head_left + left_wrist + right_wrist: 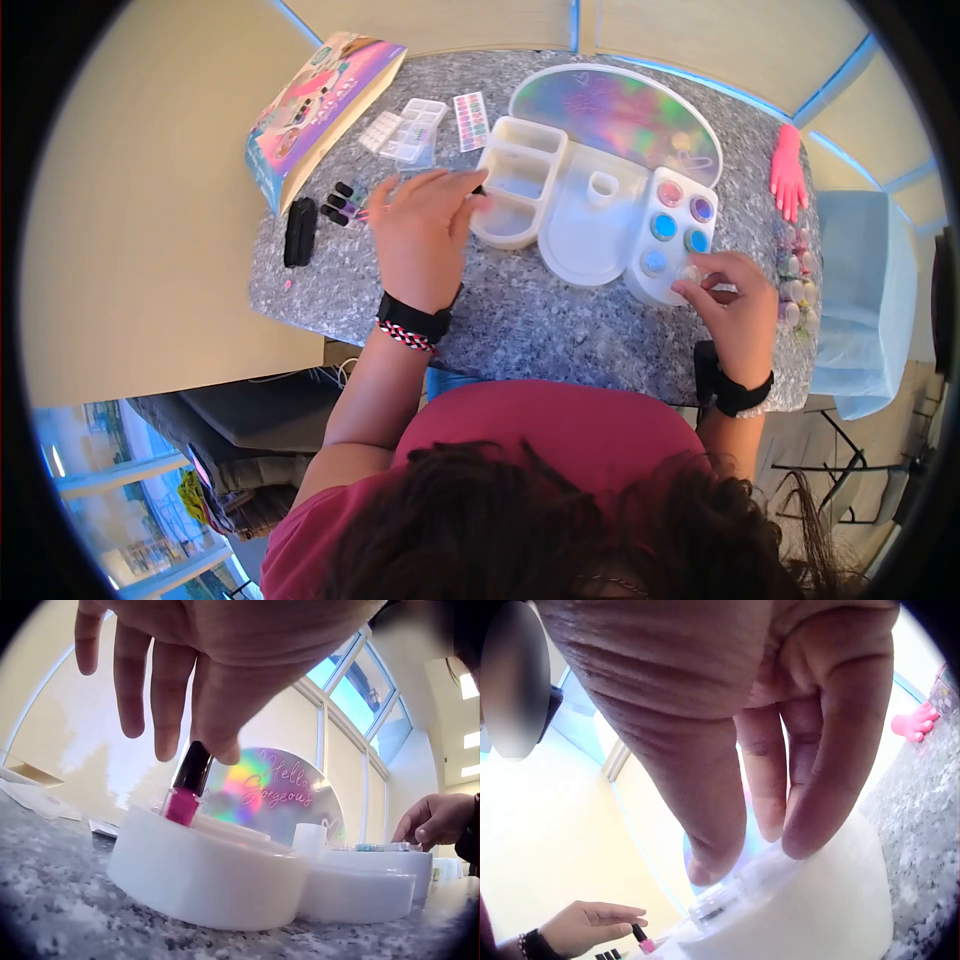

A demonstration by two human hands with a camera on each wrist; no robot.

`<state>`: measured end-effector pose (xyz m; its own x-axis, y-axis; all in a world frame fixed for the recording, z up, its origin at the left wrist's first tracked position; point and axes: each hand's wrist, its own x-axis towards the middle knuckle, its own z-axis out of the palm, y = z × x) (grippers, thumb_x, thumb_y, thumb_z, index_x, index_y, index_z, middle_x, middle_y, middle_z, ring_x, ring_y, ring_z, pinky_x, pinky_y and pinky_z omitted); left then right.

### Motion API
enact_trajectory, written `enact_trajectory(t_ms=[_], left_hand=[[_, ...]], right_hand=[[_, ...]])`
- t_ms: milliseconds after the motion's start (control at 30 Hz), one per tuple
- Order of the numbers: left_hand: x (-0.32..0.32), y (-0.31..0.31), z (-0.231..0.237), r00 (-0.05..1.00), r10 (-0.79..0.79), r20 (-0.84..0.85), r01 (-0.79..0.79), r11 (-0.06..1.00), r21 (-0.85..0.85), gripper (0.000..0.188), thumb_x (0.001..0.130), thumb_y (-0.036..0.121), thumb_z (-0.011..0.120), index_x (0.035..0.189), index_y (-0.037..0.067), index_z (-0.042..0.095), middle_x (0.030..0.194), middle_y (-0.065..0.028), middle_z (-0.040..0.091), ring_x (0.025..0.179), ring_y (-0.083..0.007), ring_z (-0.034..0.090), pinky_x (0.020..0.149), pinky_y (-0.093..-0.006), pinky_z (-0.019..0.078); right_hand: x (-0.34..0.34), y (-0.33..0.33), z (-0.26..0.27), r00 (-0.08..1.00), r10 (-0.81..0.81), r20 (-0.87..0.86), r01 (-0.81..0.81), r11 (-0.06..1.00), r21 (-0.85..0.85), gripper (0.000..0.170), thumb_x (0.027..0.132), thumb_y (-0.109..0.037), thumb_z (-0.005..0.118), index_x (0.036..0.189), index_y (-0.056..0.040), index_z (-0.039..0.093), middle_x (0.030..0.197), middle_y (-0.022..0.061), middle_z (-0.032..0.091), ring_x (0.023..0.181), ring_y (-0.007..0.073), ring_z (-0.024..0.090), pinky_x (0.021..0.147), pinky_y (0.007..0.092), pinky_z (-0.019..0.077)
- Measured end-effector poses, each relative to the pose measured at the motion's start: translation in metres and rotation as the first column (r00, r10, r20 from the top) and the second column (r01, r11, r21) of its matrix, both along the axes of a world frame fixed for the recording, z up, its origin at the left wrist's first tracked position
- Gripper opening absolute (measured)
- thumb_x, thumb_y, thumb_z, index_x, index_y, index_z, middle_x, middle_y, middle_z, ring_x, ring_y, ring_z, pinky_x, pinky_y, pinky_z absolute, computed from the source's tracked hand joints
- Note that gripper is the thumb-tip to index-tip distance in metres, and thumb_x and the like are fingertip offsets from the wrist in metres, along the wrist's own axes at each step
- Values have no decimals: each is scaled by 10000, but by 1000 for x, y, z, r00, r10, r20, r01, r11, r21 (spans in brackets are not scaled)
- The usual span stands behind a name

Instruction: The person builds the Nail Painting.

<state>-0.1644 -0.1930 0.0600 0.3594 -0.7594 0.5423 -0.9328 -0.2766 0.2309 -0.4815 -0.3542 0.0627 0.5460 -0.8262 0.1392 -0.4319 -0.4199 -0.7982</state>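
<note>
My left hand (422,238) pinches the black cap of a pink nail polish bottle (182,801) between thumb and finger. The bottle hangs tilted at the left compartment section (505,238) of a white organizer. On the organizer's right section (658,288), my right hand (740,312) has thumb and fingertips at a small clear pot (714,909) in the lowest spot. Several pots with pink, purple and blue contents, such as a blue one (663,227), sit in the other holes. Behind the organizer stands a shiny half-round panel (620,115).
At the left lie a box (325,105), a black case (299,232), dark-capped bottles (340,205), clear trays (415,130) and a sticker sheet (470,121). A pink model hand (789,172) and small pots (796,290) lie at the right edge.
</note>
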Motion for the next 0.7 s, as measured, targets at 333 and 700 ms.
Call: enact_trajectory(t_ms=[333, 700], left_hand=[[94, 84, 18, 882, 465, 68, -457, 883, -106, 263, 996, 169, 770, 1239, 72, 795, 1084, -166, 813, 1005, -339, 780, 901, -427, 590], [147, 110, -27, 874, 374, -310, -369, 926, 76, 253, 994, 206, 774, 1218, 89, 791, 1077, -146, 817, 1025, -329, 790, 899, -425, 597]], right_hand=[[-23, -21, -36, 750, -271, 604, 51, 933, 355, 187, 1081, -95, 692, 1224, 18, 731, 1170, 80, 740, 1046, 150, 697, 970, 353, 589], [-12, -26, -59, 860, -137, 492, 17, 970, 241, 142, 1074, -47, 679, 1197, 13, 718, 1132, 91, 764, 1038, 161, 717, 989, 336, 570]])
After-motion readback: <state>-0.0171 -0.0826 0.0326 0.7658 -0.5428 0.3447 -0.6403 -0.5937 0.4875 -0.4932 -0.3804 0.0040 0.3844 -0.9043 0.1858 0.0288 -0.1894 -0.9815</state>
